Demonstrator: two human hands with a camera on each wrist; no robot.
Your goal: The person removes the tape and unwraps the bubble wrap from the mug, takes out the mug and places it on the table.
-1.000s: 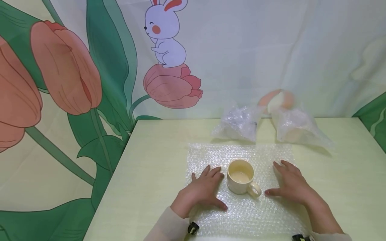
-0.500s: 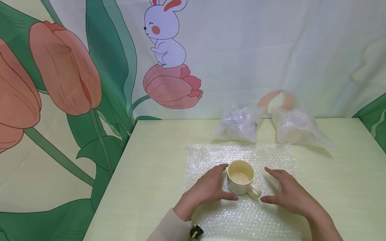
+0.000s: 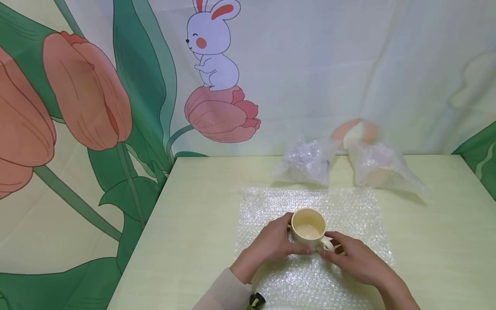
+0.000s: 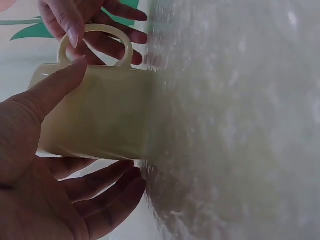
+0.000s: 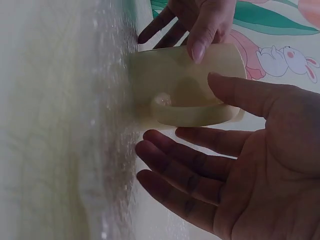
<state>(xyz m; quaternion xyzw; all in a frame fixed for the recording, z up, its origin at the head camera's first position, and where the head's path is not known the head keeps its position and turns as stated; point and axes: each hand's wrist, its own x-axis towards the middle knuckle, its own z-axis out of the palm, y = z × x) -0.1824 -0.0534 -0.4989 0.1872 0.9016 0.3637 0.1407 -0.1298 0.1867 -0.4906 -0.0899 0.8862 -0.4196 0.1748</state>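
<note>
A cream-coloured mug point(image 3: 308, 230) stands upright on a sheet of bubble wrap point(image 3: 306, 284), its handle toward the lower right in the head view. My left hand point(image 3: 271, 240) holds the mug from the left, thumb along the near wall and fingers behind it. From the right, my right hand point(image 3: 354, 259) has its thumb by the handle's near side and its index finger on the other side. The left wrist view shows the mug wall point(image 4: 100, 112) between left thumb and fingers. In the right wrist view the handle point(image 5: 192, 115) lies between right thumb and index finger.
Two bubble-wrapped bundles stand toward the back of the table, one on the left point(image 3: 306, 162) and one on the right point(image 3: 381, 165). The pale table point(image 3: 193, 241) ends at a printed cloth backdrop point(image 3: 310, 77) with tulips and a rabbit.
Both hands have come in from the wrap's sides to the mug. The left took hold of its wall; the right reached its handle. The mug stays in about the same spot.
</note>
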